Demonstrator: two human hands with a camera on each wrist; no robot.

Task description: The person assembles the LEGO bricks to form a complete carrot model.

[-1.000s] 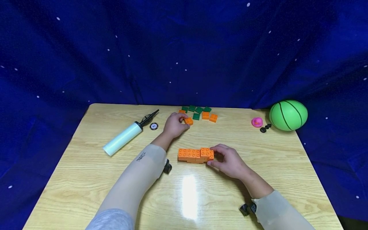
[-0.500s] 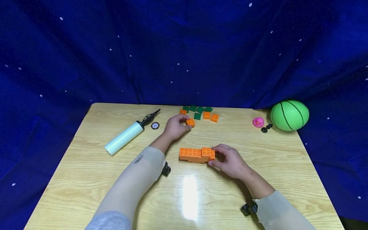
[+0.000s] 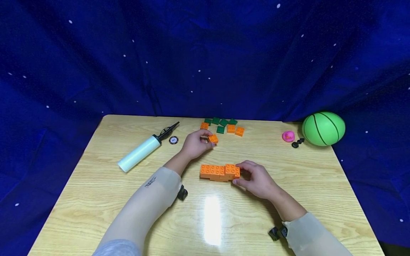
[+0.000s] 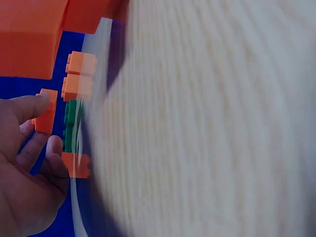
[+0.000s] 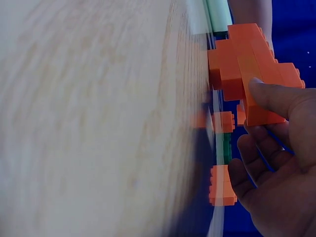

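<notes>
My left hand (image 3: pixel 194 145) pinches a small orange building brick (image 3: pixel 213 138) between thumb and fingers; in the left wrist view that brick (image 4: pixel 45 111) is off the tabletop. Nearer me, the right hand (image 3: pixel 257 180) grips the right end of a built row of orange bricks (image 3: pixel 214 172). From the right wrist view, the thumb lies on the stepped orange build (image 5: pixel 247 64) and the fingers are under its other side. Several green bricks (image 3: pixel 220 129) and a few loose orange bricks (image 3: pixel 239 131) lie at the table's back edge, beyond the left hand.
A pale blue hand pump (image 3: pixel 139 153) with a black nozzle lies at the left, beside a round poker chip (image 3: pixel 173 140). At the back right are a pink rubber duck (image 3: pixel 288 136), a small black object (image 3: pixel 298 143) and a green ball (image 3: pixel 323 128).
The left hand has drawn the small orange brick slightly toward me, away from the loose bricks. My right hand and the built row stay nearly where they were.
</notes>
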